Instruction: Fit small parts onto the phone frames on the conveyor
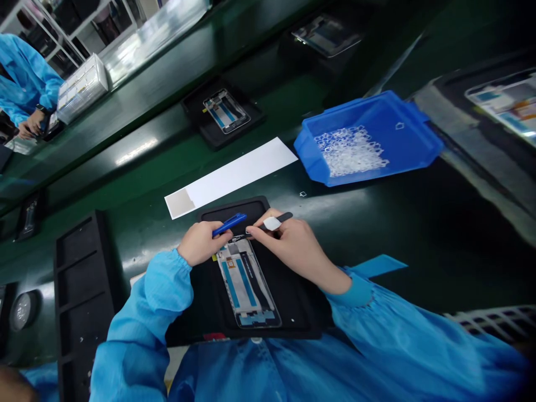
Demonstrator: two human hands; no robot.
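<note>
at the far left a co-worker's sleeve (25, 78) in blue smock cloth is cut off by the frame, and what the hand there holds is too small to make out. beside it sits a clear plastic box (82, 88) with a grid of cells. lower left, a long black tray (81, 301) with empty rectangular slots runs off the bottom edge.

my left hand (200, 243) is curled around a blue pen-like tool (229, 224), whose tip points toward the top end of the phone frame (247, 285). that frame lies flat on a matte black mat (293, 307) right in front of me, a thin rectangle with blue strips down its pale inner face; its top edge is hidden under my fingers.

my right hand (288, 245) pinches a slim dark tool (276, 220) with a white patch on it, tip down at the frame's top edge. what the tip touches i cannot tell.

beyond the mat lies a glossy white strip (234, 176) with a grey end, and another phone frame (226, 110) on its own dark tray. to the right, a blue plastic bin (414, 139) holds a heap of small clear rings (352, 151), blurred together. one loose ring (303, 194) lies on the green tabletop (419, 234).
</note>
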